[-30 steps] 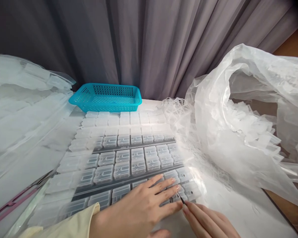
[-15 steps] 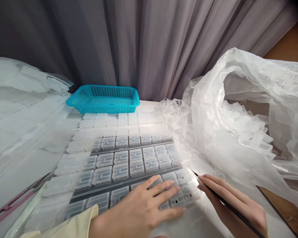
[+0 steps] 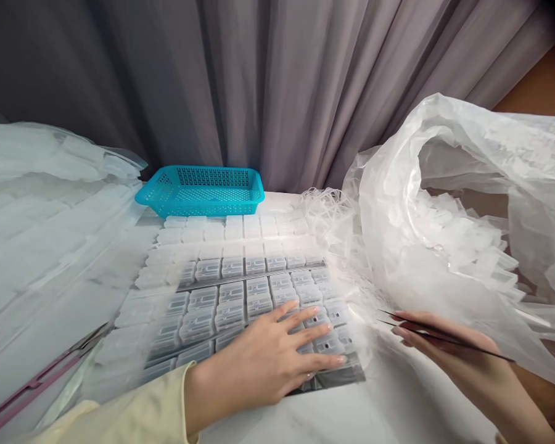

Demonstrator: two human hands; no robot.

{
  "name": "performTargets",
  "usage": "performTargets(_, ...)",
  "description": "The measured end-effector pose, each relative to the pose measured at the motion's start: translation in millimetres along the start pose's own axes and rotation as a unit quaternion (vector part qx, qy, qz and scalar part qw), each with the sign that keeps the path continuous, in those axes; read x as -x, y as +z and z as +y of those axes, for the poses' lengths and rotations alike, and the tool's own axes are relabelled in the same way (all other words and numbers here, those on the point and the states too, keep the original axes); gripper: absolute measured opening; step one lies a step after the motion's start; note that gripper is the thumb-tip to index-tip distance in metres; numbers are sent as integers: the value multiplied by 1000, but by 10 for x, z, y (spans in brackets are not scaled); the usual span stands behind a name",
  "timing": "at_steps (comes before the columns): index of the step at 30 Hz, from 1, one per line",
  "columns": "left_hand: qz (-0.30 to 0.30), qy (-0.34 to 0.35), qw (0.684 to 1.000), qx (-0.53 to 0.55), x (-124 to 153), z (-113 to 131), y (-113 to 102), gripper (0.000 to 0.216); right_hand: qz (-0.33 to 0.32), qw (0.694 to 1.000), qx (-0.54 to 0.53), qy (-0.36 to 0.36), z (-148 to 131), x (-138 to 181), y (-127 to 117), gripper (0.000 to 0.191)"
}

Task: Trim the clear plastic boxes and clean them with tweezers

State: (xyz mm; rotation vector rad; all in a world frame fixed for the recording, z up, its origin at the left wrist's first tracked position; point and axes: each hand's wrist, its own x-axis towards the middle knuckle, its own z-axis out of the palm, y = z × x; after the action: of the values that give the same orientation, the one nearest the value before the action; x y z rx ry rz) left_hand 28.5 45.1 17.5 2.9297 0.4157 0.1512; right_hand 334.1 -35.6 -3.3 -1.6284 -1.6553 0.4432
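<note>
Nearest, the left hand [image 3: 268,364], in a pale yellow sleeve [image 3: 134,419], lies flat with fingers spread on a sheet of small clear plastic cases [image 3: 240,290], pressing its near right corner and grasping nothing. Just to the right, apart from the sheet, the right hand [image 3: 453,357] pinches a pair of thin dark tweezers [image 3: 439,336] between thumb and fingers; the tips point left toward the sheet's right edge and hang just short of it, above the white worktop [image 3: 388,407]. At the near left edge a pink strip [image 3: 32,385] lies on the worktop, half under clear film. The cases run in rows away from the person, the farther rows washed pale by glare. On the left a heap of clear plastic wrap [image 3: 46,209] rises beside the sheet; on the right a large crumpled translucent bag [image 3: 472,216] gapes open, with pale loose pieces inside. Beyond the last row, a turquoise perforated basket [image 3: 201,190] stands at the back of the worktop, close against a grey curtain [image 3: 268,80].
</note>
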Motion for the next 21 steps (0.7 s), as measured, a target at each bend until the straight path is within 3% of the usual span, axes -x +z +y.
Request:
performTargets(4, -28, 3, 999, 34, 44, -14, -214, 48, -83, 994, -16, -63, -35, -224, -74, 16)
performTargets(9, -62, -42, 997, 12, 286, -30, -465, 56, -104, 983, -28, -151, -340, -412, -82, 13)
performTargets(15, -63, -48, 996, -34, 531, -77, -321, 58, -156, 948, -111, -253, -815, -465, 362, 18)
performTargets(21, -8, -50, 999, -20, 561, -98, -184, 56, -199, 934, -172, -244, -828, -499, 771, 21)
